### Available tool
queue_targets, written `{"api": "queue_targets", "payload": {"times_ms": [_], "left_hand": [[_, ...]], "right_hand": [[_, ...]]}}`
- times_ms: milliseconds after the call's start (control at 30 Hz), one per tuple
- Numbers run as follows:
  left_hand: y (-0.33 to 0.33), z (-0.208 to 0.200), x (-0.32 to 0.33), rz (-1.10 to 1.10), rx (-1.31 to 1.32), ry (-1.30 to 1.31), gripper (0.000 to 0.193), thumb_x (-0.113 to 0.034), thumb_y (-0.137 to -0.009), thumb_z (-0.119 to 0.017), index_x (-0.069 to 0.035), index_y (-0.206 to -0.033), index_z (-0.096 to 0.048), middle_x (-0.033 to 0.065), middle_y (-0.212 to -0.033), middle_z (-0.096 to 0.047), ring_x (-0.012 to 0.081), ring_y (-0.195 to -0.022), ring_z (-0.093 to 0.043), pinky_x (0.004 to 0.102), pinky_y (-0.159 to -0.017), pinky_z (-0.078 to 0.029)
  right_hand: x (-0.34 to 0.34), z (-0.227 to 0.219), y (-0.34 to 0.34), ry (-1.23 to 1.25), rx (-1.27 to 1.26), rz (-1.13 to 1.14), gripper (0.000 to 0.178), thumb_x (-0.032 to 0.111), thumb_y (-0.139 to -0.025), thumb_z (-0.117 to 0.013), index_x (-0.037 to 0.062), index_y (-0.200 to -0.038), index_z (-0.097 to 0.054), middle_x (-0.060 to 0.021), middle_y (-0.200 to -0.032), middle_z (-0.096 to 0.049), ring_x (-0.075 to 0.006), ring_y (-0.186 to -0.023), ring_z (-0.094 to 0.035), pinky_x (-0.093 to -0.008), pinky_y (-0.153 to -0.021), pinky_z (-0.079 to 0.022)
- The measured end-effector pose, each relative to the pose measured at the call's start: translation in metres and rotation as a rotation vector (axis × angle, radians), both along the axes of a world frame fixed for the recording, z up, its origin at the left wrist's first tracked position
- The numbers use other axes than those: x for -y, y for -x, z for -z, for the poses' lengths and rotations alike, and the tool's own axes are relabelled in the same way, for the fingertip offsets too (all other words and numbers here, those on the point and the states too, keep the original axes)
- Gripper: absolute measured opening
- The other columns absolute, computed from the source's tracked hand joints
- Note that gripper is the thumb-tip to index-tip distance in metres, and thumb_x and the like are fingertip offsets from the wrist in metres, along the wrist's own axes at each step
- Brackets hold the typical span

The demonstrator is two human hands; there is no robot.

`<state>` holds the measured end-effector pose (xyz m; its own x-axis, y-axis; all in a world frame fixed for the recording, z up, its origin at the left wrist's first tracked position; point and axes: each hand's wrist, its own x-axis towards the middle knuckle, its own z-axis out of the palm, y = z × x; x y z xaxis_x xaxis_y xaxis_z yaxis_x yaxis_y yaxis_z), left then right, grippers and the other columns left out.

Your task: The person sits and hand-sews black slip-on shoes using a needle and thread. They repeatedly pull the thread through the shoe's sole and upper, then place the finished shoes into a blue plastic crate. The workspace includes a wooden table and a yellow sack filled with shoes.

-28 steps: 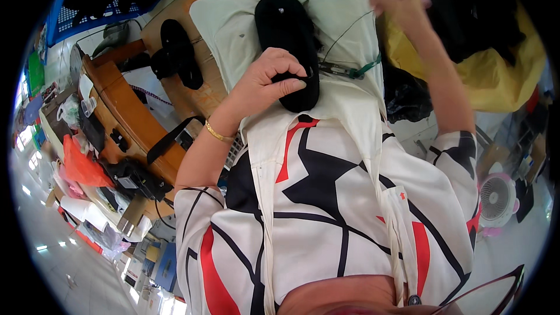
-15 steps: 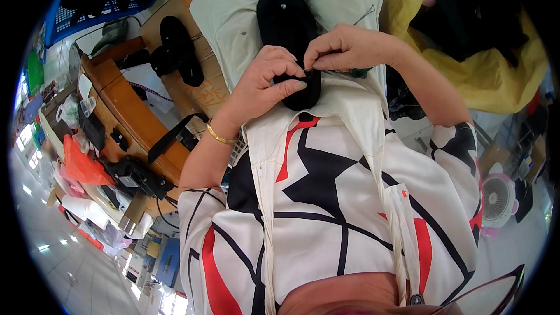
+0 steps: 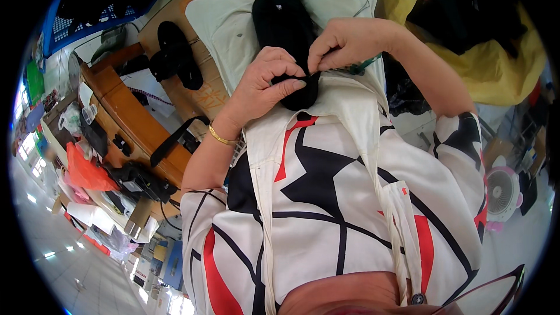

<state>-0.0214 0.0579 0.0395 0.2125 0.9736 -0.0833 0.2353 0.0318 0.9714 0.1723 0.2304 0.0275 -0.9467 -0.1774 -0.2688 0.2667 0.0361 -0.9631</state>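
A black slipper (image 3: 281,20) lies lengthwise on the pale apron (image 3: 224,26) over my lap, its sole side by the look of it turned up, with a small light spot near the far end. My left hand (image 3: 269,79) is closed on the near part of the slipper, thumb and fingers pinching its dark material. Just right of it, my right hand (image 3: 344,41) pinches at the slipper's edge. Whatever lies between its fingertips is too small to make out. Below the right wrist, a small green item (image 3: 363,66) rests on the apron.
A pair of black slippers (image 3: 175,55) lies on cardboard (image 3: 201,70) at left, near a wooden drawer unit (image 3: 125,111). Yellow cloth (image 3: 496,81) with dark material sits at right. A white and pink fan (image 3: 503,192) stands lower right. A thin metal wire (image 3: 363,9) crosses the apron.
My right hand has shifted slightly up and right, its fingers still at the slipper's edge. My left hand keeps its hold, and the slipper stays on my lap.
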Motion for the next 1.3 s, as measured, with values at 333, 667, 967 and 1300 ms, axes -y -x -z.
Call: {"api": "queue_targets", "payload": {"times_ms": [333,667,967,1300], "left_hand": [[-0.001,0.004,-0.001,0.037,0.043,-0.013,0.014,-0.014,-0.084,-0.073,-0.004,-0.092,-0.067,0.0037,-0.091,-0.061,0.0231,-0.095,-0.054,0.0332,-0.090,-0.040],[-0.001,0.005,0.000,0.041,0.025,-0.087,0.013,-0.011,-0.084,-0.072,-0.005,-0.093,-0.067,0.0044,-0.093,-0.062,0.0245,-0.098,-0.055,0.0344,-0.092,-0.040],[-0.009,0.001,0.005,-0.010,-0.121,-0.184,0.016,-0.006,-0.079,-0.074,-0.007,-0.093,-0.066,0.0049,-0.095,-0.062,0.0275,-0.101,-0.056,0.0407,-0.100,-0.039],[-0.014,-0.004,0.007,-0.017,-0.162,-0.192,0.017,-0.005,-0.078,-0.075,-0.007,-0.092,-0.066,0.0049,-0.095,-0.062,0.0272,-0.102,-0.056,0.0447,-0.107,-0.036]], "right_hand": [[0.003,0.005,0.000,0.101,0.073,-0.003,0.017,0.011,-0.092,-0.062,0.0056,-0.105,-0.072,0.0023,-0.074,-0.061,-0.0070,-0.059,-0.049,-0.0236,-0.057,-0.043],[0.003,0.006,0.003,0.167,0.102,-0.016,0.016,0.011,-0.094,-0.062,0.0054,-0.106,-0.072,0.0033,-0.075,-0.061,-0.0062,-0.061,-0.047,-0.0230,-0.057,-0.042],[0.010,0.010,0.006,0.215,0.144,-0.007,0.013,0.012,-0.094,-0.063,0.0082,-0.102,-0.072,0.0055,-0.075,-0.059,-0.0055,-0.063,-0.047,-0.0220,-0.058,-0.043],[0.008,0.020,0.002,0.337,0.187,-0.076,0.015,0.015,-0.095,-0.064,0.0077,-0.106,-0.071,0.0061,-0.072,-0.054,-0.0052,-0.062,-0.044,-0.0213,-0.056,-0.039]]}}
